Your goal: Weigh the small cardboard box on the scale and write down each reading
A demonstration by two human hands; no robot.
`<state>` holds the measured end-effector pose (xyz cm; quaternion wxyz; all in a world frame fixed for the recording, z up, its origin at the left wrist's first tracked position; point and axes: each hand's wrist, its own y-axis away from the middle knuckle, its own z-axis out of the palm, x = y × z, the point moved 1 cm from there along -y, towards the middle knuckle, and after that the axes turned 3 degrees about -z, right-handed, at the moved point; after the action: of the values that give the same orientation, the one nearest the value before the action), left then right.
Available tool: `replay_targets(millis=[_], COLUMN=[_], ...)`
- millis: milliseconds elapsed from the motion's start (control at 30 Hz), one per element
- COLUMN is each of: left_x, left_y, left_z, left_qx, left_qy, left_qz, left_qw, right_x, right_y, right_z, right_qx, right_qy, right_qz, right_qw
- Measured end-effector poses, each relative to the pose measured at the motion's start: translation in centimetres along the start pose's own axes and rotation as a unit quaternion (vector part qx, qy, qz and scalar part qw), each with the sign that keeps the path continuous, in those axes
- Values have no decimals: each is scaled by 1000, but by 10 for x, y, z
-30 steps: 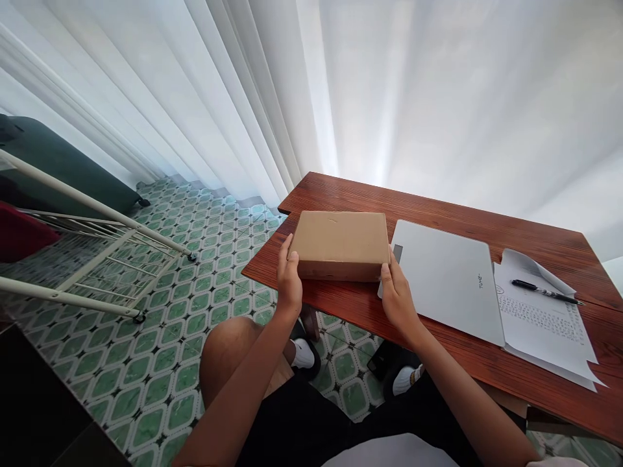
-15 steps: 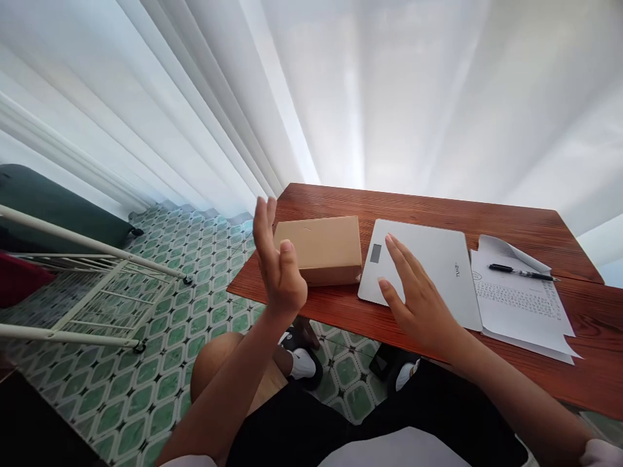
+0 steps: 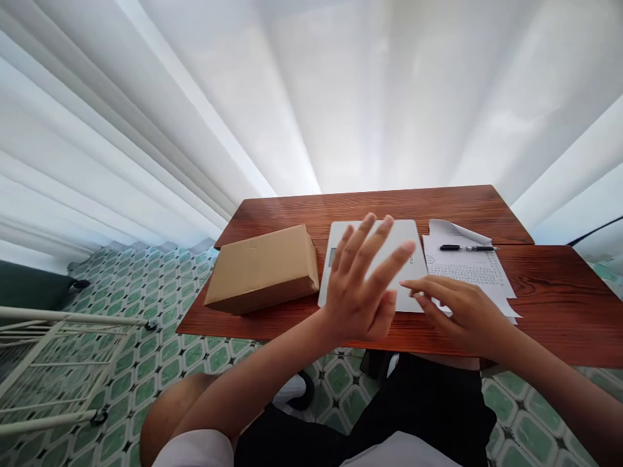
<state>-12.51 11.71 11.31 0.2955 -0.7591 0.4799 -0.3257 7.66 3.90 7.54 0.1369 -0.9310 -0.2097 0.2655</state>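
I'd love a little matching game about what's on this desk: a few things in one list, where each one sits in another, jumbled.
Things:
1. cardboard box
2. black pen
3. grey slab
4. right hand

Places:
A. lying on the written sheets of paper
B. at the near edge of the table, fingers by the slab's near right corner
C. at the table's left end, untouched
D. in the middle, partly behind the raised left hand

Pairs: 1-C, 2-A, 3-D, 4-B
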Motion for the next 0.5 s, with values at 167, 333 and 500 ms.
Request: replay_targets(millis=[167, 333, 500], left_x=[18, 37, 55], left_y=[0, 8, 10], left_z=[47, 101, 148], left_qx=[-24, -33, -60], left_qy=[5, 5, -3], left_qz=[124, 251, 313], left_qw=[992, 967, 948], right_x=[56, 112, 155], right_y=[30, 45, 51], right_z=[-14, -33, -40], right_qx=[70, 117, 160], right_qy=[67, 135, 181], right_qz=[55, 104, 145], right_qw=[994, 978, 960])
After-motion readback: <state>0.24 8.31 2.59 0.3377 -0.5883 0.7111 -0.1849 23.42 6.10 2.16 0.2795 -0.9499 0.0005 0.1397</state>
